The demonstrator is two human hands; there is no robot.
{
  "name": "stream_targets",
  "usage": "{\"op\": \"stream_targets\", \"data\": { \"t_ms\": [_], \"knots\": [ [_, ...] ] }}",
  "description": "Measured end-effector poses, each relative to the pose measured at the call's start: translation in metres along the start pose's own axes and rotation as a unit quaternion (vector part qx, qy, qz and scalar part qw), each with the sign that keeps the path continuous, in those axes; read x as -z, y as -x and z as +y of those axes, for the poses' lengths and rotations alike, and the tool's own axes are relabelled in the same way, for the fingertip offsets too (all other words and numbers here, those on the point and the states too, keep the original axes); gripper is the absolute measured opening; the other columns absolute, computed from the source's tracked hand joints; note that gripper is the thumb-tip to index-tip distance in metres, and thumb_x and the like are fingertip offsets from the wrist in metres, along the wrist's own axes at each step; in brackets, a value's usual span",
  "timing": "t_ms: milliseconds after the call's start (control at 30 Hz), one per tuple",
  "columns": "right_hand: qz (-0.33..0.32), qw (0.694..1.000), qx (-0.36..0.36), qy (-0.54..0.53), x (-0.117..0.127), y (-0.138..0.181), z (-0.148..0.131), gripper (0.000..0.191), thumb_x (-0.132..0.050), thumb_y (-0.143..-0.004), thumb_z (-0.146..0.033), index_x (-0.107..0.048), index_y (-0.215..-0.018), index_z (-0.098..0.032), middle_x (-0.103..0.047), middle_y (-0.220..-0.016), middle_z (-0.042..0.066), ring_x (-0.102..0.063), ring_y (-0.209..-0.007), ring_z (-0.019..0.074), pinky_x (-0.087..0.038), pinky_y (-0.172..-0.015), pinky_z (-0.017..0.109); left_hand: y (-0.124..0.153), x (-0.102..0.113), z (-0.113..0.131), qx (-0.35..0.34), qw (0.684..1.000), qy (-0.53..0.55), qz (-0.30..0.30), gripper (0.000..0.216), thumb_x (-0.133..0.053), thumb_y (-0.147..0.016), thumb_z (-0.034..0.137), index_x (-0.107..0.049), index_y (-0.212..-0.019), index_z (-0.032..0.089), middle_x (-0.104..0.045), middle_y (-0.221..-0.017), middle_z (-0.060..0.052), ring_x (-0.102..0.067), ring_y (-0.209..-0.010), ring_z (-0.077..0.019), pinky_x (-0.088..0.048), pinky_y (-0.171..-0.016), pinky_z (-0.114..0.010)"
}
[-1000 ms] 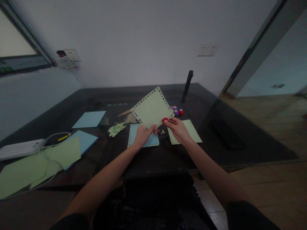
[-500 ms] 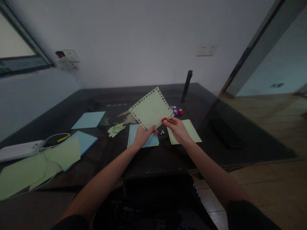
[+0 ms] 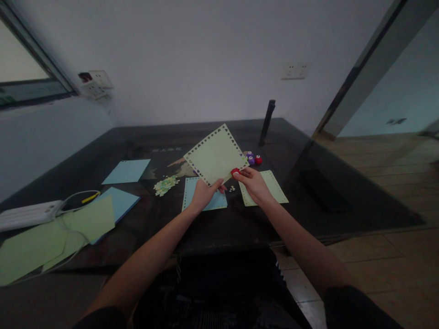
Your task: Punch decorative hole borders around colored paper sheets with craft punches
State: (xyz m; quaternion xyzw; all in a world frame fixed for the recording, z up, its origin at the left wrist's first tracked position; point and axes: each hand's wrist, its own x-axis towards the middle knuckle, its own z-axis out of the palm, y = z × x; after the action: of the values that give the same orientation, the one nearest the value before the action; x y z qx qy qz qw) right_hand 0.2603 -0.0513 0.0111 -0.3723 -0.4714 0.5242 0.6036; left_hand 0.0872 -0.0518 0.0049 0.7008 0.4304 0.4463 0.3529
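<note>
A pale green sheet of paper, with small shapes punched along its edges, is held up and tilted over the table. My left hand pinches its lower corner between thumb and fingers. Closed around a red craft punch, my right hand holds it at the sheet's lower right edge. Under the left hand lies a light blue sheet with a punched border. Another punched pale green sheet rests below the right hand. A few tiny paper cutouts lie between the two sheets.
Several purple and red punches stand behind the right hand, near an upright black object. A pile of cutouts lies left of centre. Further left are blue sheets, green sheets and a white power strip with its cable.
</note>
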Motion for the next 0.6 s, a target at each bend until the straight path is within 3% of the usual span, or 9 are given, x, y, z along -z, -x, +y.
{"op": "stream_targets", "data": {
  "t_ms": [600],
  "knots": [
    [0.007, 1.0, 0.001, -0.003, 0.0009, -0.0013, 0.0009, 0.025, -0.078, -0.058, -0.029, -0.067, -0.078, -0.02, -0.069, -0.084, 0.004, -0.062, -0.085, 0.0184, -0.042, -0.09, 0.038, 0.0005, -0.0027, 0.0019, 0.012, 1.0, 0.006, -0.005, 0.031, -0.051, -0.083, 0.034, -0.066, -0.063, 0.016, -0.066, -0.057, -0.003, -0.062, -0.056, -0.0151, -0.049, -0.063, -0.026]
  ]
}}
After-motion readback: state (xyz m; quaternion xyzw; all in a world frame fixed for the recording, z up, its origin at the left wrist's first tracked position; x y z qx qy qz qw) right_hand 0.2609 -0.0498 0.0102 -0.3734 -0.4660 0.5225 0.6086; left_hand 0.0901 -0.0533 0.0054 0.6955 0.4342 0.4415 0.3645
